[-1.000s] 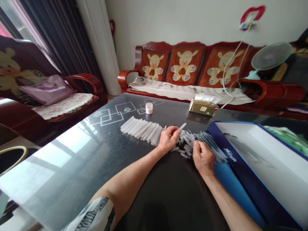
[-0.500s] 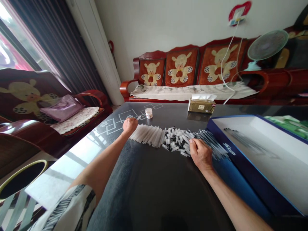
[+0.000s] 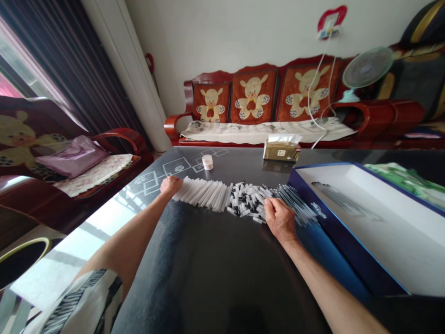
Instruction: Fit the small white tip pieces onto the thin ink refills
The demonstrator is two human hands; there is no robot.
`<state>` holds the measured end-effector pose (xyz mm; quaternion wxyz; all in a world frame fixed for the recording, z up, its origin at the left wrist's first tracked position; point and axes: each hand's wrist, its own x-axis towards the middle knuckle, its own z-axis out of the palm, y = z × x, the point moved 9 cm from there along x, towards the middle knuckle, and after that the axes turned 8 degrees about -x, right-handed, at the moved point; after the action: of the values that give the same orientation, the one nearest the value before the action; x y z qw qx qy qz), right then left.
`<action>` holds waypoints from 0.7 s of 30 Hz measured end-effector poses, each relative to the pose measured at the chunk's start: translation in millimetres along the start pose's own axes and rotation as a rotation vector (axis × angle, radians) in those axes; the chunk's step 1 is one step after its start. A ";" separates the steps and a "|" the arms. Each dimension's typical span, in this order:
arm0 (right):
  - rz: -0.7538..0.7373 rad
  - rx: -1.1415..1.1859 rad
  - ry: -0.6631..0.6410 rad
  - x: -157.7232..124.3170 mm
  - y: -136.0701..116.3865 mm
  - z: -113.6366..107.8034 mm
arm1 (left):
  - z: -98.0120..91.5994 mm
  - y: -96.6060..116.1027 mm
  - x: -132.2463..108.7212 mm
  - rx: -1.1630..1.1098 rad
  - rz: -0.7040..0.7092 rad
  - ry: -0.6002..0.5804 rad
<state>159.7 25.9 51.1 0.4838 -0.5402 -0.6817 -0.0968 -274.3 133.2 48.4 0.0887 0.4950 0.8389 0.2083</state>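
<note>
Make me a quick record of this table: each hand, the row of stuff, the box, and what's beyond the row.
Left hand: curled, at left end of tubes; grip unclear
Right hand: curled, by short pieces; grip unclear
Row, left to right: tubes, short pieces, rods
Box: blue, open, more rods inside
Beyond row: jar, tissue pack
</note>
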 end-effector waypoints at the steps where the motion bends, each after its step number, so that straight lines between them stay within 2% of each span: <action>1: 0.001 0.001 0.002 -0.1 0.0 -0.1 | -3.6 3.4 -1.7 -0.001 0.014 0.015; 4: 0.012 0.017 -0.003 0.1 0.5 0.2 | -11.0 26.0 -15.5 -0.022 0.090 0.073; 7: 0.024 0.030 -0.020 0.5 1.1 1.5 | -0.1 71.2 -49.1 -0.076 0.238 0.120; 8: 0.025 0.030 -0.023 0.6 1.0 1.6 | 8.1 89.8 -65.2 -0.105 0.301 0.132; 11: 0.032 0.026 -0.024 0.7 0.2 1.1 | 38.2 155.7 -129.6 -0.261 0.658 0.146; 13: 0.038 0.023 -0.033 0.6 -0.5 1.4 | 57.8 184.2 -168.8 -0.310 0.818 0.141; 16: 0.046 0.014 -0.047 0.6 -1.3 2.3 | 73.2 200.8 -202.8 -0.307 0.932 0.198; 21: 0.051 0.024 -0.050 0.7 -3.3 0.3 | 76.6 198.9 -208.6 -0.332 1.009 0.269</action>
<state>156.8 25.3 52.9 0.4752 -0.5540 -0.6806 -0.0627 13.9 56.5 54.7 -0.0532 0.7844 0.4569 0.4161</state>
